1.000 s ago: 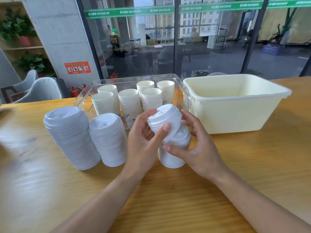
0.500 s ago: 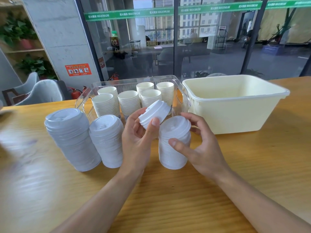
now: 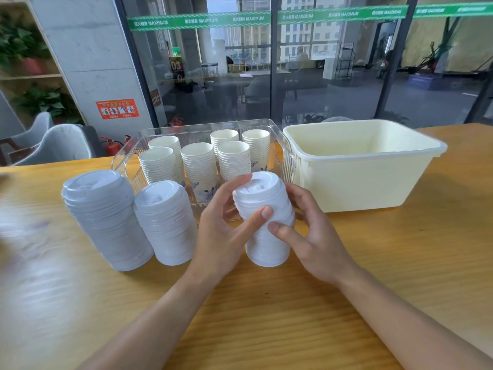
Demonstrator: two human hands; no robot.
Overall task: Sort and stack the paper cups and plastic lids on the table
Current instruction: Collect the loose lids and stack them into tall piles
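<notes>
On the wooden table (image 3: 266, 316), three stacks of white plastic lids stand in a row. The tall lid stack (image 3: 102, 220) at far left and the middle lid stack (image 3: 165, 222) just beside it stand unattended, both leaning a little but intact. Behind them, the clear tray (image 3: 128, 153) holds six stacks of paper cups (image 3: 198, 166), all upright and nested.

The left hand (image 3: 226, 233) grasps the third lid stack (image 3: 264, 220) from its left side, thumb laid across the front and fingers wrapped over the upper rim. The right hand (image 3: 314, 236) grips the same stack from the right, thumb pressing the front just beside the other thumb, fingers curled round the back. The upper lids sit slightly out of line with the lower ones, so the top section appears not fully seated.

At right, the cream tub (image 3: 360, 182) shows nothing inside as far as visible.

Assessment: sorting appears largely complete; no loose cups or lids are seen. Remaining work seems to be squaring the held stack.
</notes>
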